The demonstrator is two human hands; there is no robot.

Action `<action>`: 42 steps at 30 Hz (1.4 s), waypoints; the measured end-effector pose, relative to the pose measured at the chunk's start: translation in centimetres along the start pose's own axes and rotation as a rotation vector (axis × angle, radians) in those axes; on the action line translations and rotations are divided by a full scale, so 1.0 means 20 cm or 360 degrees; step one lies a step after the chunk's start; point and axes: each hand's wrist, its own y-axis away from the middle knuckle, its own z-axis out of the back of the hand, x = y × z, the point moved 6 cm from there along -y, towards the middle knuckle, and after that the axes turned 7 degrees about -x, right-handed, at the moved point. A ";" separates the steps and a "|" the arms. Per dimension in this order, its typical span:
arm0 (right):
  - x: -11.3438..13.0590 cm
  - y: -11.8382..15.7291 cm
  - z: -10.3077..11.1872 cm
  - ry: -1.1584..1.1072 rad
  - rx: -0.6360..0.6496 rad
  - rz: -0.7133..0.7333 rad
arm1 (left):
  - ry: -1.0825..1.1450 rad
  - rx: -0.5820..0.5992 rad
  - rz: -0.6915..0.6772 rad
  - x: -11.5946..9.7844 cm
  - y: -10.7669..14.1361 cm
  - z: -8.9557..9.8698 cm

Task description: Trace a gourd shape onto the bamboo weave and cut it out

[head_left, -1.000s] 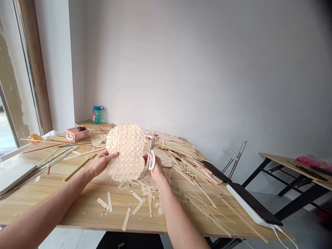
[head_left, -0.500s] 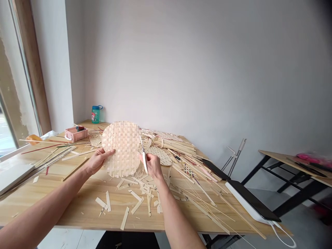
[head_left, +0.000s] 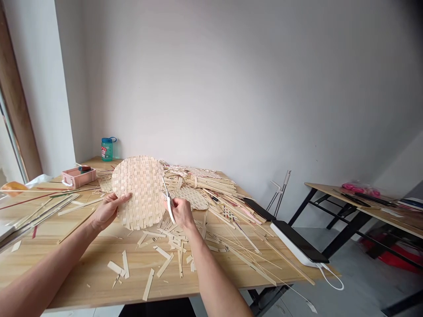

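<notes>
The person's left hand (head_left: 107, 211) is spread open against the lower left of a rounded woven bamboo mat (head_left: 137, 191), gripping it between thumb and fingers and holding it tilted up above the bench (head_left: 82, 268). Ragged strip ends stick out along the mat's lower edge. The right hand (head_left: 181, 212) is clenched around the white handles of a pair of scissors (head_left: 169, 204), with the blades pointing up and away along the mat's right edge. From here, I cannot tell whether the blades are biting into a strip.

Just past the right hand, a second woven piece (head_left: 191, 198) lies against a heap of loose bamboo strips (head_left: 201, 187). Below both hands, short offcuts (head_left: 161, 253) lie scattered across the bench. Left of the left hand sits a stack of long strips (head_left: 49, 207), and beyond it a pink plastic box (head_left: 78, 177). Past the mat, a teal water bottle (head_left: 106, 149) stands by the wall. Well to the right of the right hand lie a black panel (head_left: 259, 209) and a white power strip (head_left: 295, 242). Farther right stands a 2nd bench (head_left: 350, 202) with black legs, carrying pink items (head_left: 358, 188).
</notes>
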 end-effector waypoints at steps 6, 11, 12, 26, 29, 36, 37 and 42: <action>-0.02 -0.01 0.01 -0.0016 -0.0054 -0.0028 | 0.0012 -0.0005 0.0013 0.00 0.00 0.00; -0.04 -0.02 0.00 -0.0060 -0.0025 -0.0054 | 0.0009 0.0013 0.0024 0.00 0.00 0.01; -0.05 -0.02 0.00 -0.0087 -0.0018 -0.0075 | 0.0007 0.0019 0.0027 0.00 0.00 0.01; -0.05 0.00 -0.02 -0.0435 0.0111 -0.0358 | 0.0026 0.0009 0.0060 0.01 -0.01 0.02; -0.04 0.00 -0.02 -0.0443 0.0134 -0.0359 | 0.0037 0.0019 0.0066 0.01 0.00 0.02; -0.05 0.01 -0.05 -0.0485 0.0183 -0.0346 | 0.0065 0.0041 0.0051 0.01 0.00 0.01; -0.06 0.01 -0.05 -0.0509 0.0201 -0.0354 | 0.0067 0.0041 0.0044 0.01 0.00 0.00; -0.07 0.02 -0.06 -0.0563 0.0275 -0.0393 | 0.0059 0.0036 0.0000 0.01 0.01 0.00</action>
